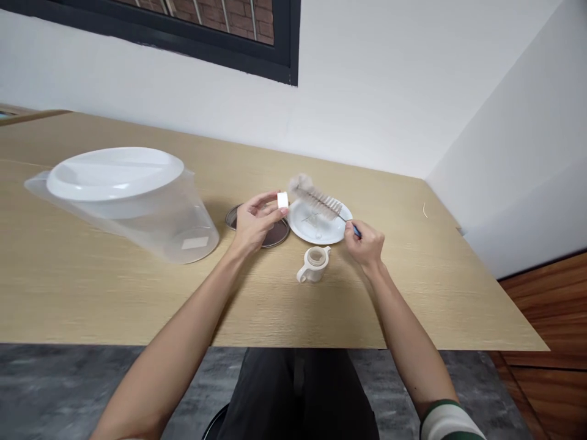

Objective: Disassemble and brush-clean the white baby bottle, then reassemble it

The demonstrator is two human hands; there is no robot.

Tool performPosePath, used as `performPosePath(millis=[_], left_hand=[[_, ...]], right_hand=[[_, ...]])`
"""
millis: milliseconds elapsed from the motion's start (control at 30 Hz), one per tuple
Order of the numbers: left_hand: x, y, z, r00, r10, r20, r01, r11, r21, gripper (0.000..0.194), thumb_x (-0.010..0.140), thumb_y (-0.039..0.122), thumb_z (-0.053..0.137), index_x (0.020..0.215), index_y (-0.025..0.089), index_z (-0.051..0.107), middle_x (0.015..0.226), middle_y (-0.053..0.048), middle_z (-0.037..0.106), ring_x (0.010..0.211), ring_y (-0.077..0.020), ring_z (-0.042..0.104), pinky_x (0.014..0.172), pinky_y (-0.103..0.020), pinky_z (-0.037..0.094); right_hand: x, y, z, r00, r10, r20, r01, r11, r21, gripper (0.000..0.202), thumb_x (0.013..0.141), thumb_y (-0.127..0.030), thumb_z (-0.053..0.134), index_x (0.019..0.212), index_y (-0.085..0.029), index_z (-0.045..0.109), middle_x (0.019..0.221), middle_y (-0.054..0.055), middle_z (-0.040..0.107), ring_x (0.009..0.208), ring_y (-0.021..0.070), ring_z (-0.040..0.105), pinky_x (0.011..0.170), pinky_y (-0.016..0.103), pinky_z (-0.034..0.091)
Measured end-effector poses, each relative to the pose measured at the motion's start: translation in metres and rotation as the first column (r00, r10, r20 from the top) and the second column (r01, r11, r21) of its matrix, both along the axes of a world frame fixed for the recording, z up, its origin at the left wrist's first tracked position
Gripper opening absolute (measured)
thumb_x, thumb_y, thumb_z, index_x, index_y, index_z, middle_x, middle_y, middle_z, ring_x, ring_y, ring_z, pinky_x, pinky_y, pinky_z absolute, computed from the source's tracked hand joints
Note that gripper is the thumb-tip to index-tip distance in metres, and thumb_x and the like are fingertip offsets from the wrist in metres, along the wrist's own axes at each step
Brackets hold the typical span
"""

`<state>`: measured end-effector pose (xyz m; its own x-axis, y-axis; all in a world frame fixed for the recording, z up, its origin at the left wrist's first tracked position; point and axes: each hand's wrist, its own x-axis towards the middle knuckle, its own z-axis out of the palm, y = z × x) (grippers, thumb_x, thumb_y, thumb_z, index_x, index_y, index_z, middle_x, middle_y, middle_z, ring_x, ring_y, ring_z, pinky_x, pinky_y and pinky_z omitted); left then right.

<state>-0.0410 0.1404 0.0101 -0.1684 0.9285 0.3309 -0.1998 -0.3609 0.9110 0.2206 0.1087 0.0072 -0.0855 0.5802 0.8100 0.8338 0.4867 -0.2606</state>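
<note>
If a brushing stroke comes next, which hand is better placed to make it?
Probably the right hand: it grips the bottle brush by its blue handle, with the bristles extending beyond the fist. The left hand is occupied, holding a small white block.

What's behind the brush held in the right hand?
Part of a white dish and some tabletop. The brush hides a strip of the dish; anything there can't be seen.
</note>
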Motion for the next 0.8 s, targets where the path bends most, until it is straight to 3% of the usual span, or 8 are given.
performPosePath(millis=[167,300,367,500,633,800], left_hand=[[-0.01,-0.001,0.006,0.992,-0.023,-0.127,0.029,0.999,0.045,0.071,0.057,0.035,0.09,0.12,0.016,0.065,0.12,-0.012,0.068,0.11,-0.0242,0.067,0.096,-0.037,0.058],[-0.023,-0.007,0.017,0.945,0.027,-0.326,-0.031,0.999,-0.01,0.056,0.069,0.04,0.08,0.117,0.015,0.067,0.117,-0.011,0.07,0.105,-0.0221,0.067,0.09,-0.033,0.057],[-0.031,-0.01,0.021,0.842,0.061,-0.536,-0.107,0.993,-0.055,0.049,0.071,0.041,0.076,0.112,0.016,0.07,0.109,-0.009,0.073,0.092,-0.0209,0.068,0.083,-0.033,0.056],[-0.044,-0.007,0.016,0.506,-0.032,-0.862,-0.104,0.99,-0.098,0.032,0.068,0.036,0.073,0.096,0.021,0.075,0.091,-0.003,0.075,0.074,-0.0192,0.064,0.073,-0.031,0.051],[-0.047,0.001,0.003,0.265,-0.1,-0.959,-0.065,0.99,-0.121,0.03,0.063,0.032,0.073,0.092,0.022,0.075,0.08,-0.004,0.072,0.073,-0.0226,0.064,0.066,-0.031,0.046],[-0.051,0.007,-0.007,0.107,-0.13,-0.986,-0.105,0.984,-0.141,0.038,0.063,0.032,0.072,0.099,0.022,0.075,0.084,-0.008,0.073,0.079,-0.0249,0.065,0.068,-0.031,0.045]], right_hand=[[0.002,0.0,-0.002,0.996,0.093,-0.012,-0.092,0.995,0.03,0.032,0.095,-0.03,0.046,0.076,-0.016,0.069,0.052,-0.001,0.052,0.05,0.0107,0.047,0.054,0.025,0.033],[0.002,0.0,-0.002,0.999,0.047,-0.014,-0.046,0.998,0.044,0.031,0.093,-0.031,0.047,0.074,-0.016,0.068,0.051,-0.001,0.05,0.049,0.0111,0.045,0.053,0.026,0.032],[0.004,0.001,-0.002,0.998,-0.005,-0.059,0.008,0.999,0.038,0.032,0.093,-0.032,0.046,0.073,-0.017,0.066,0.05,-0.001,0.048,0.049,0.0113,0.044,0.053,0.026,0.031],[0.009,0.002,0.0,0.989,-0.041,-0.142,0.05,0.997,0.057,0.033,0.094,-0.033,0.045,0.072,-0.017,0.063,0.05,-0.002,0.045,0.048,0.0112,0.042,0.053,0.026,0.031],[0.008,0.001,0.0,0.992,-0.04,-0.121,0.046,0.997,0.054,0.033,0.094,-0.033,0.045,0.071,-0.017,0.063,0.05,-0.002,0.046,0.048,0.0111,0.042,0.052,0.026,0.031],[0.007,0.002,0.0,0.991,-0.048,-0.125,0.054,0.998,0.045,0.034,0.093,-0.033,0.044,0.072,-0.017,0.065,0.05,-0.002,0.046,0.047,0.0113,0.041,0.052,0.026,0.031]])
